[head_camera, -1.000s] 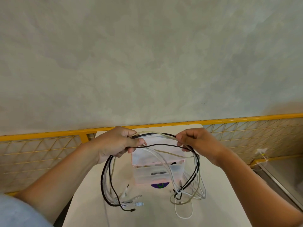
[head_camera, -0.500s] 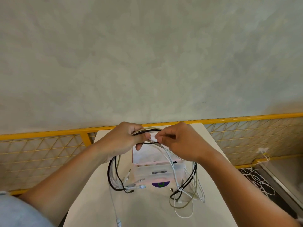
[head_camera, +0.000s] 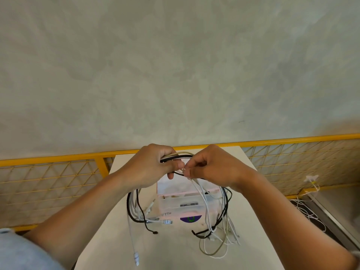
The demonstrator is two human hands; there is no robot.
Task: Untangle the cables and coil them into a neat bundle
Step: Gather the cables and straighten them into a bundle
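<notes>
Right at the middle of the view, both hands meet above the table and hold the cables, a mix of black, white and beige strands. The left hand has its fingers curled round the top of the bunch, thumb pressed against it. The right hand pinches a few pale strands between thumb and forefinger just beside the left thumb, its other fingers folded in. From the two hands the cables hang in loose loops on either side, their lower ends and plugs trailing onto the table; one white plug lies near its front edge.

Behind the loops stands a clear plastic box with its pink lid tipped up and open. A purple sticker shows low on its front. What lies inside I cannot tell; only pale shapes and a dark strip show through the wall.

The table top is cream and narrow. Beyond it runs a yellow mesh railing, and above that a mottled grey wall. Down to the right, more white cords lie on the floor. A light blue sleeve shows at the lower left.
</notes>
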